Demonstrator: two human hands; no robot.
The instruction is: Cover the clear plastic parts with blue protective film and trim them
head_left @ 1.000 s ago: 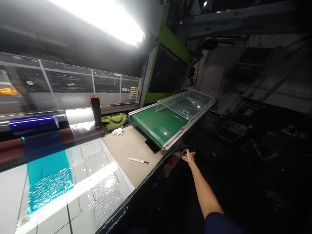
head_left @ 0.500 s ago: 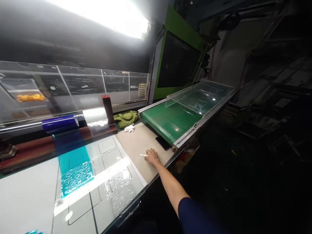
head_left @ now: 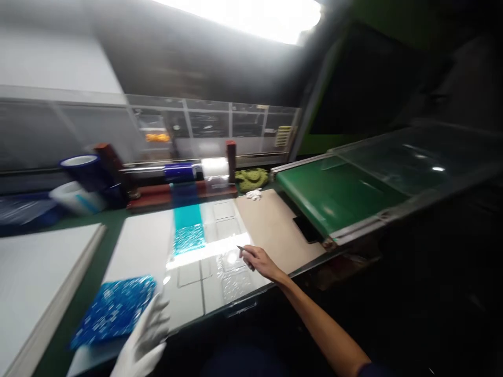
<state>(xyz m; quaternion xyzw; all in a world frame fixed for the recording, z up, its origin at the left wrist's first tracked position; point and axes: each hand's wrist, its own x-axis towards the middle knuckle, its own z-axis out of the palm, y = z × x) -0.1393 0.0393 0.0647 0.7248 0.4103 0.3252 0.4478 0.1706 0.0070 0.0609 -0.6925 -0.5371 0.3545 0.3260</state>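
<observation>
My bare right hand (head_left: 257, 260) is closed on a small pointed tool (head_left: 240, 248) above the right part of the white worktop. Only the tool's dark tip shows, pointing left, and motion blurs it. Below and beside that hand lies clear wrinkled film (head_left: 234, 285) on the marked white surface (head_left: 190, 303). My left hand (head_left: 147, 337), in a white glove, is at the lower left with its fingers apart and nothing in it. Next to it is a crumpled heap of shiny blue film (head_left: 118, 306). A turquoise film strip (head_left: 187, 217) runs down from a blue roll (head_left: 178, 172).
Right of the worktop is a beige board (head_left: 271, 225) with a white glove-like bundle (head_left: 253, 194). Beyond it stand a green conveyor belt (head_left: 334, 193) and a dark flat device (head_left: 308, 229). At left lies a stack of white sheets (head_left: 43, 272), with film rolls (head_left: 80, 175) behind.
My view has swung left. My right hand has picked up the small tool from the beige board and moved over the white worktop. My gloved left hand has come into view.
</observation>
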